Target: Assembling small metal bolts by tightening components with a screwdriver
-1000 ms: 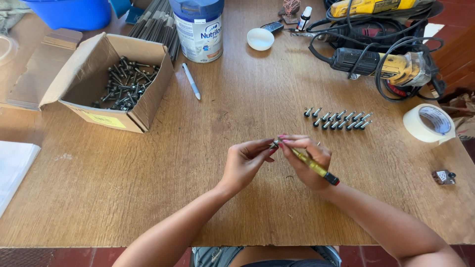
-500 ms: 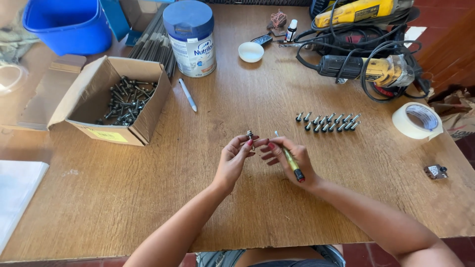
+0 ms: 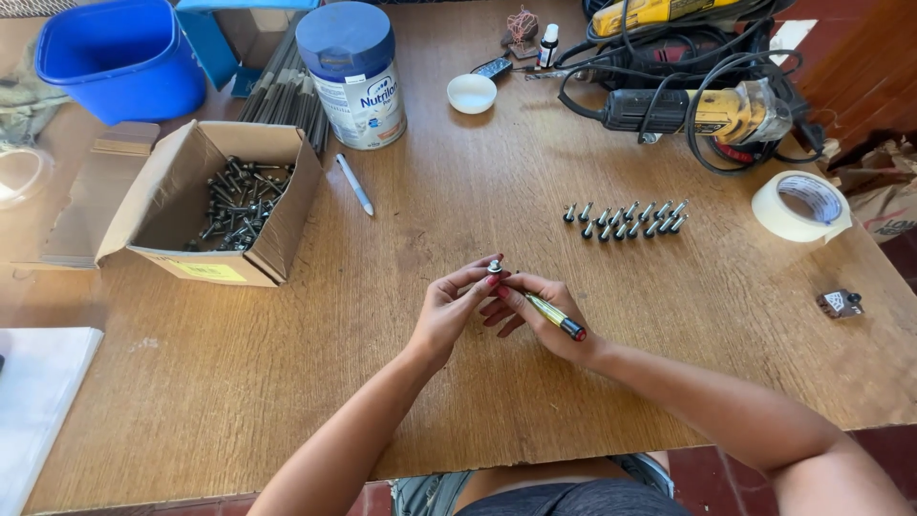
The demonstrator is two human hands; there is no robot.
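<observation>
Still both hands pinch the bolt (image 3: pixel 494 267) (unmoved).

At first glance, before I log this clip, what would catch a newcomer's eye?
At the centre of the wooden table, the left hand and right hand meet around a small bolt; the right hand also holds a yellow marker. Just beyond, to the right, lie two neat rows of bolts. On the left sits an open cardboard box heaped with dark bolts, and tangled power tools fill the far right corner.
</observation>
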